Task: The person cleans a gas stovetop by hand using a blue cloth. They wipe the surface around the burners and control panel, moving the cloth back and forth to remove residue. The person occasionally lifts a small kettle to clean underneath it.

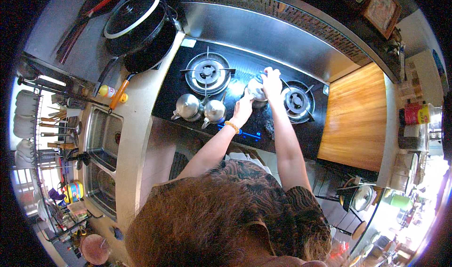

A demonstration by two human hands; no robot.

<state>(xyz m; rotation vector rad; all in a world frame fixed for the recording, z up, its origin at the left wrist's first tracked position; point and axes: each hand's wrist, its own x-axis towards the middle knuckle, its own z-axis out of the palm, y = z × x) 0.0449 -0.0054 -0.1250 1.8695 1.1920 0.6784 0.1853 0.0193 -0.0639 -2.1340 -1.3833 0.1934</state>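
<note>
A shiny metal pot (257,90) is over the black glass cooktop (247,122), between the two gas burners. My left hand (243,108), with an amber bead bracelet at the wrist, holds the pot's near left side. At its upper right, my right hand (272,83) grips something small and partly blue, largely hidden by the fingers, against the pot. Two small metal pots with spouts and lids, one at the left (188,106) and one beside it (214,111), stand on the cooktop below the left burner (207,71). The right burner (297,100) is right of my right hand.
A wooden board (353,118) lies right of the cooktop. Pans, one with a glass lid (132,14), sit at the upper left, an orange handle (120,94) reaching over the counter. A double steel sink (102,140) and a dish rack (37,143) are at the left.
</note>
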